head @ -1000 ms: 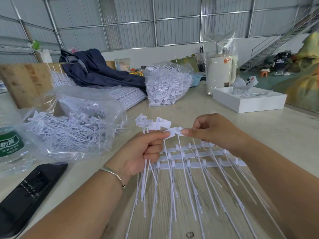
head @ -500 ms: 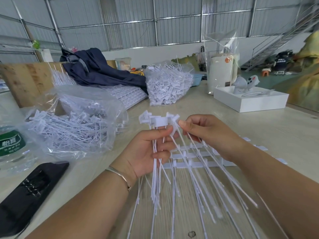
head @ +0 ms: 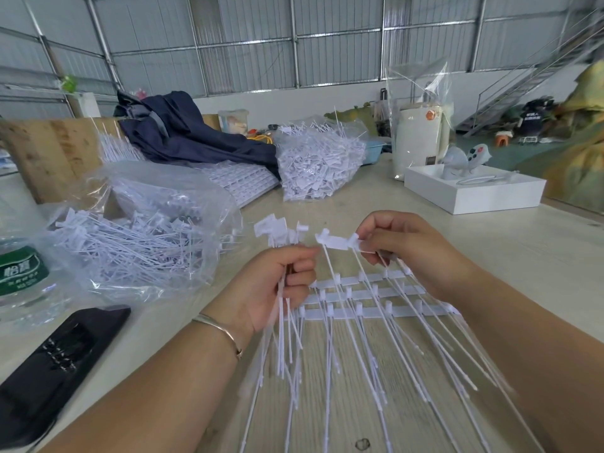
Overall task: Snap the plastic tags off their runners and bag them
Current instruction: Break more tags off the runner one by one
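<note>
While gripping tags [head: 277,233], curled hands [head: 271,289].

A corrugated metal wall [head: 343,37] of grey panels, braced by steel posts and rails, closes the back of a large shed-like room. Below it runs a low white wall [head: 294,103]. On the right, a metal staircase [head: 529,80] with handrails climbs toward the upper right, above a green floor [head: 510,152]. Even daylight fills the space. In front lies a pale wood-grain desk [head: 490,250]; a plywood board [head: 55,158] stands upright along its left far edge, and a dark blue cloth [head: 196,132] is heaped behind.
</note>
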The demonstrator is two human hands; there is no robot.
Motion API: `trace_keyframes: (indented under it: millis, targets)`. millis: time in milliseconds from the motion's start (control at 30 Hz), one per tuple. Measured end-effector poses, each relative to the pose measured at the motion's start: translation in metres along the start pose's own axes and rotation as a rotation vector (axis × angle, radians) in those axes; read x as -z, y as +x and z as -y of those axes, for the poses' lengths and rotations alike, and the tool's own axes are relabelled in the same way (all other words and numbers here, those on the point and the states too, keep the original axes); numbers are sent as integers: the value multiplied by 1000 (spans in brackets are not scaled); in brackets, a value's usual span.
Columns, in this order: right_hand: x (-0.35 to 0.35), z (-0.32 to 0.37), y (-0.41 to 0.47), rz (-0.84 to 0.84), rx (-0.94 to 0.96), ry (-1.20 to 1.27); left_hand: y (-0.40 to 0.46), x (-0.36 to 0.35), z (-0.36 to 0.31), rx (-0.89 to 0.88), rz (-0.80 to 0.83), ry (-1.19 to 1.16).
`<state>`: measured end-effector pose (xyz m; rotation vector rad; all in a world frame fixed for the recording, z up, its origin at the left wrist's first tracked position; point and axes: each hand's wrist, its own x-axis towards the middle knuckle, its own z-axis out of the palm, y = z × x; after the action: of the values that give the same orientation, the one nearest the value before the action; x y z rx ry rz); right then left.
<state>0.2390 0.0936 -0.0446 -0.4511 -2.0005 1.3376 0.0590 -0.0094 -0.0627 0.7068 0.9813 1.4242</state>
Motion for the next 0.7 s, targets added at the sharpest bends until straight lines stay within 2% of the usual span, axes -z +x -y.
trace_keyframes:
  millis: [67, 233, 400, 700]
  targets:
    - [-1, 0, 1, -1, 10, -2, 1, -1, 0, -3, 6, -29]
    - [-3, -2, 1, -47, -8, -65, -1, -2, 1, -33, 32, 97]
    - [-5, -7, 1, -102, 56, -210, -3, -3, 0, -91, -22, 169]
    - [-3, -7, 2, -132, 113, -224, -3, -3, 2, -127, -74, 209]
